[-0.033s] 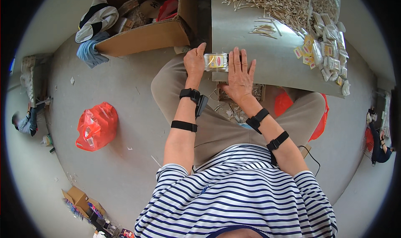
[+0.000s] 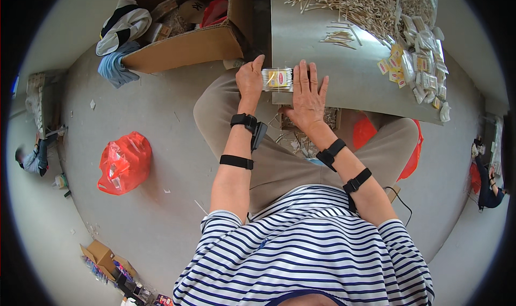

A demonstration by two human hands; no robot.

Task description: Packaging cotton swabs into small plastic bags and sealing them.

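A clear pack of cotton swabs (image 2: 277, 80) with a yellow and white label straddles the near left corner of the metal table (image 2: 295, 42). My left hand (image 2: 250, 81) grips its left end, with the fingers curled and the thumb pointing away from me. Flat on the tabletop, my right hand (image 2: 309, 97) lies with fingers stretched out, their side against the pack's right end. Farther back is a small bunch of loose swabs (image 2: 339, 37), and behind it a large heap of swabs (image 2: 355, 5).
Filled packs (image 2: 424, 64) and yellow label cards (image 2: 396, 64) lie at the table's right. A cardboard box (image 2: 185, 48) with clothes stands at the far left. A red plastic bag (image 2: 124, 163) sits on the floor; beneath the table edge is a container of swabs (image 2: 336, 119). Other people are at both sides.
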